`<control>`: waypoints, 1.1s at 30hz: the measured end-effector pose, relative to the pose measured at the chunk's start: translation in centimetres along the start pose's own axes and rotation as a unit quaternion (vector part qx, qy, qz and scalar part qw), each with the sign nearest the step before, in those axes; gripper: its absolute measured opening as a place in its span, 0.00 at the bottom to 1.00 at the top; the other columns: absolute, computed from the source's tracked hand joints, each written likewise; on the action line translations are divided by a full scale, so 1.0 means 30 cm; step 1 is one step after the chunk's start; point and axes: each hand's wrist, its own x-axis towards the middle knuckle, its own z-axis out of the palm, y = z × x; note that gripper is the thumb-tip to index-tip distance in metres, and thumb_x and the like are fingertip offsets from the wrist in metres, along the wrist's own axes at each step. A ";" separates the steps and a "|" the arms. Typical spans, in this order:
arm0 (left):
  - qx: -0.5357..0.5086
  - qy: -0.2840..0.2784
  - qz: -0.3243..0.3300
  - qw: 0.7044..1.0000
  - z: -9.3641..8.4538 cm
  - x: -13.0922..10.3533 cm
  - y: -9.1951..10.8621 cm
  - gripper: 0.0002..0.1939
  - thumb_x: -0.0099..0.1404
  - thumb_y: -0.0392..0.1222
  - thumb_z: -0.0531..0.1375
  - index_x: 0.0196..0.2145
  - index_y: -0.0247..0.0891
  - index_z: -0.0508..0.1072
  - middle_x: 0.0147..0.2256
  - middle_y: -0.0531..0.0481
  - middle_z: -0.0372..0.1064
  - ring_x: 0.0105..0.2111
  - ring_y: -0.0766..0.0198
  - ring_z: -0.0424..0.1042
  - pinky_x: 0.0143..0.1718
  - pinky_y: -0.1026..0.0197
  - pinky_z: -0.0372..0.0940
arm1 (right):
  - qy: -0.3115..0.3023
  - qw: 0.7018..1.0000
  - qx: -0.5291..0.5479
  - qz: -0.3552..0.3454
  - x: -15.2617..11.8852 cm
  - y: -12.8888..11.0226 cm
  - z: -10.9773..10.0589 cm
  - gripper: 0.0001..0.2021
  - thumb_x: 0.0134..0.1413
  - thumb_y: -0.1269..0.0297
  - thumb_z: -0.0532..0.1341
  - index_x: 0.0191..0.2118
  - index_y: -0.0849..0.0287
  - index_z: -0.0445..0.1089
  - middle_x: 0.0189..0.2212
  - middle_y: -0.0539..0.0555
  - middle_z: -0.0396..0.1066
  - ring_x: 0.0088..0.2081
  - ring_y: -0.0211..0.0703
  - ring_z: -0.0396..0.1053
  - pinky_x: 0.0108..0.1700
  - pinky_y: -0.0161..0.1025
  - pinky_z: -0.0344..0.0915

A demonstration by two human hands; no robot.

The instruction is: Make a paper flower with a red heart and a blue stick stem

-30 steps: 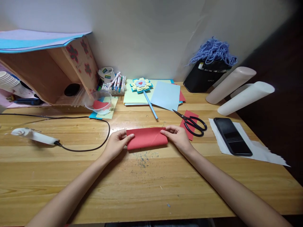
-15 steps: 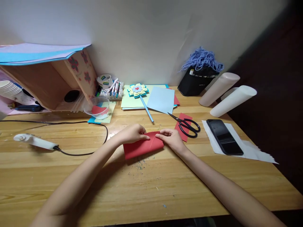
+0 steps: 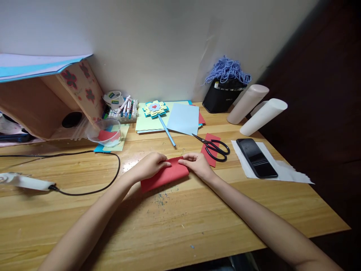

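Note:
A folded sheet of red paper (image 3: 165,177) is held just in front of me, its curved fold facing my side. My left hand (image 3: 153,165) pinches its far edge, thumb on top and the other fingers largely hidden behind. At the far right corner, my right hand (image 3: 196,164) grips the same paper between thumb and fingers. Close beyond the right hand lie black-handled scissors (image 3: 211,146), resting across a smaller red paper piece (image 3: 211,161). A layered paper flower (image 3: 155,108) on a blue stick (image 3: 167,131) rests past the hands.
Behind are stacked coloured sheets (image 3: 183,118), markers (image 3: 128,107), a clear plastic bowl (image 3: 103,132) and a black holder (image 3: 222,98) topped with blue yarn. A phone (image 3: 256,158) and two tall bottles stand right. A corded white glue gun (image 3: 31,182) and an open cardboard box (image 3: 80,86) are left.
The camera view has turned slightly, so everything sits further left. Both hands keep their hold on the red paper, which looks nearly the same.

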 end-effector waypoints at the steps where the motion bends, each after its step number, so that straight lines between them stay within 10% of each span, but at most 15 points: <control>1: 0.003 0.002 0.001 1.000 -0.001 0.000 0.002 0.19 0.63 0.50 0.49 0.21 0.36 0.67 0.21 0.51 0.65 0.22 0.66 0.58 0.25 0.64 0.50 | -0.001 1.000 -0.001 -0.002 0.000 0.000 -0.001 0.15 0.29 0.55 0.69 0.24 0.61 0.71 0.24 0.53 0.73 0.29 0.42 0.70 0.33 0.39 0.66; 33: -0.022 0.005 -0.001 1.000 0.030 0.001 0.009 0.19 0.64 0.50 0.47 0.24 0.37 0.69 0.23 0.49 0.67 0.23 0.65 0.61 0.26 0.63 0.51 | -0.009 1.000 0.012 -0.014 0.012 0.024 -0.016 0.14 0.37 0.54 0.66 0.26 0.61 0.71 0.25 0.51 0.73 0.28 0.39 0.69 0.32 0.35 0.64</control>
